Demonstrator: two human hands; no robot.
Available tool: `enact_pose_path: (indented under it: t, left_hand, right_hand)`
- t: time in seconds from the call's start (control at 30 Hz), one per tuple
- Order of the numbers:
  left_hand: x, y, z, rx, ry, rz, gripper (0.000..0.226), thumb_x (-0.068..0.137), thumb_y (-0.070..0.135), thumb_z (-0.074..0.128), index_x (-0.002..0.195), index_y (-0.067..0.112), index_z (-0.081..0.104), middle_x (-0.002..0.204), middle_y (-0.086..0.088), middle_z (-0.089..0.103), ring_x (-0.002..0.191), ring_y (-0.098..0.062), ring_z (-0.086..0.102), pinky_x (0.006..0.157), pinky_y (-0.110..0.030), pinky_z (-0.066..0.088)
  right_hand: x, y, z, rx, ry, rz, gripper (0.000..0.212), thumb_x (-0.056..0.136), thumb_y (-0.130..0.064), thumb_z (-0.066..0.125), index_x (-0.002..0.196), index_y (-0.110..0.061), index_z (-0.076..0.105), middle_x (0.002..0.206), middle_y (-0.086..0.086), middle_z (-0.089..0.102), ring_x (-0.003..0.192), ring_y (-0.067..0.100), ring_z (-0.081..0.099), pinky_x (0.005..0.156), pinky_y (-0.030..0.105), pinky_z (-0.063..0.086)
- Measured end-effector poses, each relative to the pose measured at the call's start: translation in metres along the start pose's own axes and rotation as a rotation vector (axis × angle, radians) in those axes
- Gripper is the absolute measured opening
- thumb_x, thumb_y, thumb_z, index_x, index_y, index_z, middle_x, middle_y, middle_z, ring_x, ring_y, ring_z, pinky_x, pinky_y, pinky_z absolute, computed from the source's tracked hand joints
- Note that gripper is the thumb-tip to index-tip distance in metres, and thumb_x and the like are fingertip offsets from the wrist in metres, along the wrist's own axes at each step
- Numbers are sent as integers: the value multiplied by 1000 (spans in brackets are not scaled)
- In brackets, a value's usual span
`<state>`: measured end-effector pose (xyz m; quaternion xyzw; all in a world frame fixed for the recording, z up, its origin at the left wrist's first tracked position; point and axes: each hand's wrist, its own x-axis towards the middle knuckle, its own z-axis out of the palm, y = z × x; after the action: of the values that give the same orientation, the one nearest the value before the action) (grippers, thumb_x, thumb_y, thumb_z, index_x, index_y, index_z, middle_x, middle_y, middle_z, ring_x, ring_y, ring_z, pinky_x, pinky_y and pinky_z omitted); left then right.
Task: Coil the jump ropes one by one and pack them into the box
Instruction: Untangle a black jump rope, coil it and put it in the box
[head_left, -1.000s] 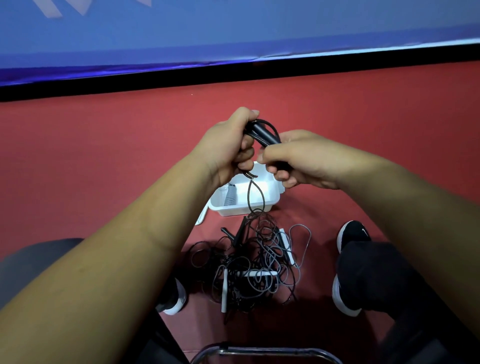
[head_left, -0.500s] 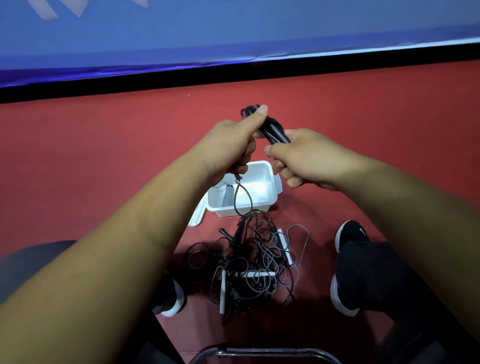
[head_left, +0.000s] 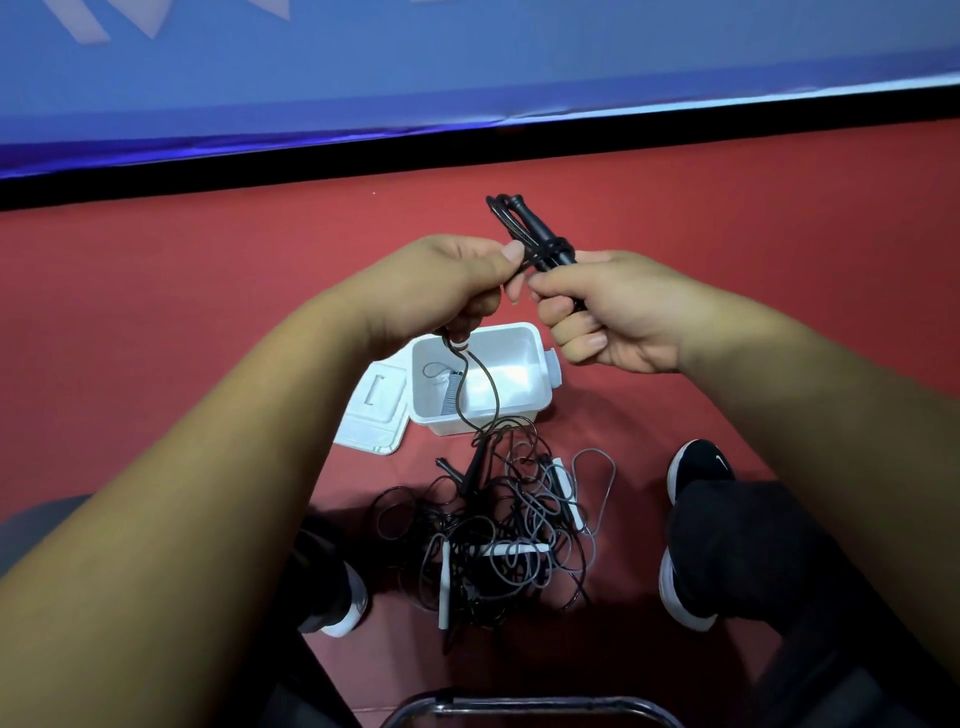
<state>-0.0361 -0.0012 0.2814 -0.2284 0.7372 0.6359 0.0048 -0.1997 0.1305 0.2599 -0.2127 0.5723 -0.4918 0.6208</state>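
Right hand (head_left: 613, 312) fingers curled round the black rope (head_left: 540, 234) handles, left hand (head_left: 441, 280) pinching its cord just beside them, cord hanging from the left fingers past the open box (head_left: 519, 418), lid (head_left: 374, 415) beside it, tangled pile (head_left: 498, 530) lower down

red floor (head_left: 156, 312) | white box (head_left: 519, 417) | lid (head_left: 375, 415) beside it | tangled jump ropes (head_left: 498, 535) near

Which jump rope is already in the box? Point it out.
The grey jump rope inside the white box; the black rope is held up, the tangled pile lies outside.
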Motion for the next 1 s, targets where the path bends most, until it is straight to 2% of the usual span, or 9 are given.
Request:
enact_pose_path:
  t: [0.13,0.27,0.33,0.47,0.57,0.7,0.8,0.9,1.0]
  left_hand:
    - [-4,-4,-7,29,-15,-5,39,110,43,47,91,10,58,63,0,27,56,-18,19,57,-35,19]
    - [-6,-8,-8,80,-55,2,42,109,45,48,92,9,62,64,0,32,58,-18,24,59,-35,25]
    - [-7,-10,-4,106,-101,6,44,109,46,49,94,8,64,64,0,33,60,-19,25,60,-36,25]
    - [-7,-10,1,123,-162,21,46,110,44,47,97,2,62,64,1,33,62,-20,25,62,-36,26]
    - [-8,-8,-1,129,-197,35,43,110,39,48,99,0,62,65,0,36,63,-20,28,65,-37,28]
    - [-8,-13,-7,284,-205,-5,27,109,32,53,100,13,70,71,0,46,70,-21,41,69,-32,39]
    - [-5,-23,-5,422,-163,-66,28,111,29,51,102,14,72,72,2,59,73,-18,53,75,-33,47]
    - [-1,-32,0,448,-136,-107,29,111,27,50,104,13,73,82,-3,72,78,-14,63,83,-35,52]
    - [3,-39,-1,378,-67,-99,27,111,28,50,109,12,73,100,-8,79,95,-22,71,103,-48,53]
  right_hand:
    - [-7,-3,3,31,-90,-28,6,106,-18,60,112,-16,61,72,-5,27,54,6,15,48,23,11]
    - [-9,-3,10,94,-103,-4,51,86,-63,69,117,-25,56,74,-5,23,56,6,11,46,21,9]
    - [-7,-1,12,92,-41,19,54,87,-73,65,113,-27,53,74,-5,23,53,7,11,44,21,10]
    - [-2,0,11,90,76,30,40,99,-58,65,105,-20,54,69,-5,31,50,8,13,38,20,12]
    - [-1,-3,8,103,113,23,37,101,-50,63,113,-18,47,66,-5,32,49,8,14,37,19,12]
    - [-5,-7,4,130,79,-6,37,103,-47,65,117,-19,45,64,-6,33,48,7,16,36,19,13]
    - [-11,-10,4,89,15,-13,36,102,-44,67,115,-19,45,66,-6,32,51,6,16,38,18,12]
    - [-17,-11,4,0,-80,22,25,105,-32,64,90,-20,47,66,-6,32,52,5,14,38,17,11]
    - [-22,-10,5,-76,-197,65,39,108,-19,55,69,-19,49,63,-6,31,49,4,13,38,18,10]
